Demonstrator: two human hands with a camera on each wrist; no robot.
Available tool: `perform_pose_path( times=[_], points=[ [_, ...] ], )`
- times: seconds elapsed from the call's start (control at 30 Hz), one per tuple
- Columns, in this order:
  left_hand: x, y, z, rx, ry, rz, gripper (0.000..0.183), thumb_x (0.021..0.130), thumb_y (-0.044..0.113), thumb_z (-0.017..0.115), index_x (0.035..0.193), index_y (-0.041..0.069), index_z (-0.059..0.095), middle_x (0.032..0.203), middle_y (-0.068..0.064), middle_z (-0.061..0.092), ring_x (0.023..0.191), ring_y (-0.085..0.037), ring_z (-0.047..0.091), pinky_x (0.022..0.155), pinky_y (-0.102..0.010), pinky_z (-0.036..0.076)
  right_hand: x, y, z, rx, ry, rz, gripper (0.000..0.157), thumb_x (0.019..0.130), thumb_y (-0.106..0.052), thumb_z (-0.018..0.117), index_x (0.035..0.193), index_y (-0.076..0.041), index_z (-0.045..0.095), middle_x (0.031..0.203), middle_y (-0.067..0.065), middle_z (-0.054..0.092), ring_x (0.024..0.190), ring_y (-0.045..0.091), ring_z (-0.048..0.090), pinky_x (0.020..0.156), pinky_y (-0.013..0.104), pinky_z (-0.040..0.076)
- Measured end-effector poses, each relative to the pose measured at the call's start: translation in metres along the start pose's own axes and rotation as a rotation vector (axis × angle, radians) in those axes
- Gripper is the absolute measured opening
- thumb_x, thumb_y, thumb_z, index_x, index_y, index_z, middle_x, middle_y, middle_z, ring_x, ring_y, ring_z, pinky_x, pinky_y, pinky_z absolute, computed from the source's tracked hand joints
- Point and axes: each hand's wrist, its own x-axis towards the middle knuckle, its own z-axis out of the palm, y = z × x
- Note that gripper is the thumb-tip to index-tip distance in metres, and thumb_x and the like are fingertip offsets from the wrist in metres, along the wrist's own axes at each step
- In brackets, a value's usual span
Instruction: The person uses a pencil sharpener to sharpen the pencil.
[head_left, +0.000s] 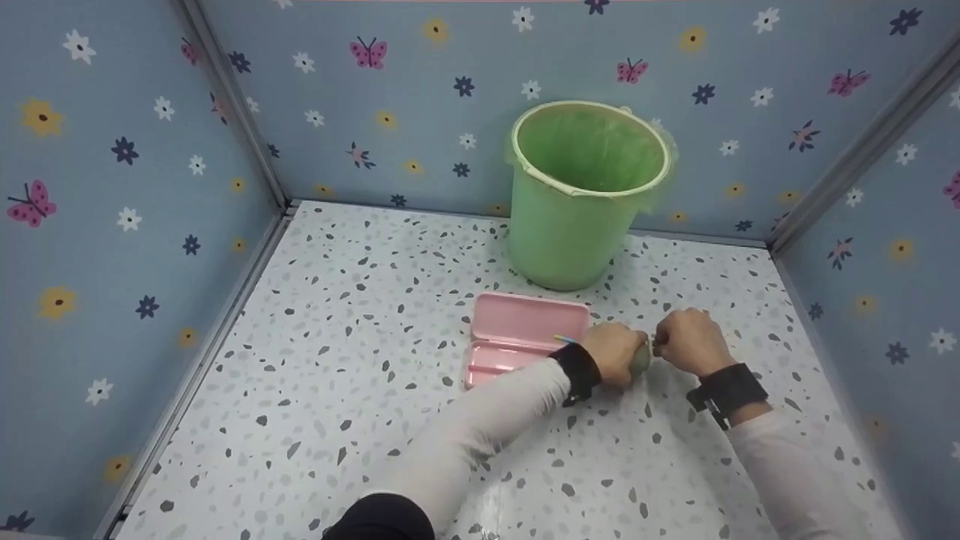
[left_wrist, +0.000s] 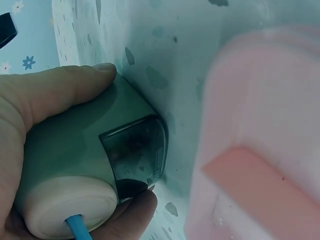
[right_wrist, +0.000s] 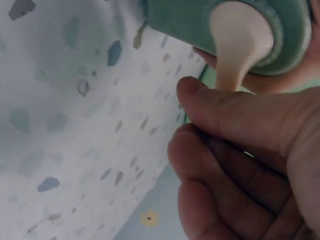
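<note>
A green crank pencil sharpener [left_wrist: 70, 135] with a dark see-through shavings window is gripped by my left hand [head_left: 616, 352], thumb on one side and fingers around the other. A blue pencil [left_wrist: 79, 227] sticks into the round cream face of the sharpener. On the opposite side, my right hand [head_left: 691, 341] pinches the cream crank handle [right_wrist: 232, 60] between thumb and curled fingers; the handle's end is hidden by them. Just left of my left hand, an open pink pencil case [head_left: 531, 319] lies on the table, partly covered by my left arm.
Behind the case stands a green bucket [head_left: 566, 232] with a liner over its rim. Flowered panels [head_left: 420, 105] enclose the speckled white tabletop [head_left: 337, 330] at the back and both sides.
</note>
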Motion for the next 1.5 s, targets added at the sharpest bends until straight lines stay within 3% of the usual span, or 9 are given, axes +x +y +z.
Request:
perform_pose_path(
  times=[0.3, 0.63, 0.87, 1.07, 1.37, 1.5],
  points=[
    [0.001, -0.003, -0.002, 0.007, 0.025, -0.014, 0.055, 0.079, 0.027, 0.092, 0.13, 0.024, 0.072, 0.11, 0.003, 0.078, 0.095, -0.016, 0.072, 0.082, -0.031, 0.062, 0.008, 0.002, 0.005, 0.058, -0.055, 0.014, 0.009, 0.073, 0.0, 0.083, 0.07, -0.009, 0.082, 0.067, 0.005, 0.075, 0.058, 0.021, 0.056, 0.057, 0.037, 0.045],
    [0.002, -0.006, 0.002, 0.01, 0.026, -0.013, 0.054, 0.078, 0.028, 0.093, 0.128, 0.024, 0.073, 0.109, 0.004, 0.079, 0.093, -0.015, 0.072, 0.078, -0.032, 0.061, 0.003, 0.004, 0.018, 0.123, -0.074, 0.008, 0.011, 0.074, -0.001, 0.083, 0.071, -0.011, 0.082, 0.066, 0.003, 0.076, 0.059, 0.018, 0.056, 0.057, 0.036, 0.046],
    [0.004, -0.005, 0.003, -0.005, 0.011, -0.021, 0.05, 0.079, 0.028, 0.092, 0.125, 0.024, 0.072, 0.107, 0.004, 0.078, 0.092, -0.015, 0.071, 0.078, -0.032, 0.061, -0.006, 0.003, 0.028, 0.151, -0.122, 0.053, 0.017, 0.076, 0.004, 0.079, 0.068, -0.011, 0.08, 0.058, -0.004, 0.061, 0.055, 0.016, 0.046, 0.054, 0.031, 0.035],
    [0.006, -0.005, 0.007, -0.003, 0.01, -0.041, 0.053, 0.078, 0.032, 0.092, 0.126, 0.025, 0.072, 0.108, 0.005, 0.078, 0.093, -0.015, 0.072, 0.08, -0.032, 0.062, -0.014, 0.001, 0.03, 0.176, -0.152, 0.083, 0.018, 0.076, 0.009, 0.074, 0.07, -0.007, 0.081, 0.057, -0.005, 0.06, 0.054, 0.015, 0.046, 0.053, 0.03, 0.034],
    [0.006, 0.0, 0.009, -0.013, 0.033, -0.072, 0.041, 0.08, 0.033, 0.091, 0.116, 0.025, 0.074, 0.1, 0.003, 0.077, 0.085, -0.015, 0.07, 0.075, -0.032, 0.061, -0.028, -0.004, 0.034, 0.146, -0.125, 0.09, 0.025, 0.08, 0.004, 0.074, 0.061, -0.011, 0.069, 0.054, -0.004, 0.056, 0.052, 0.015, 0.046, 0.055, 0.031, 0.032],
    [0.006, 0.002, 0.009, -0.008, 0.053, -0.076, 0.038, 0.079, 0.032, 0.091, 0.113, 0.025, 0.076, 0.097, 0.003, 0.077, 0.082, -0.015, 0.069, 0.074, -0.032, 0.061, -0.034, -0.006, 0.034, 0.156, -0.12, 0.078, 0.019, 0.08, 0.005, 0.072, 0.066, -0.008, 0.076, 0.056, -0.002, 0.061, 0.053, 0.016, 0.048, 0.055, 0.032, 0.035]
  ],
)
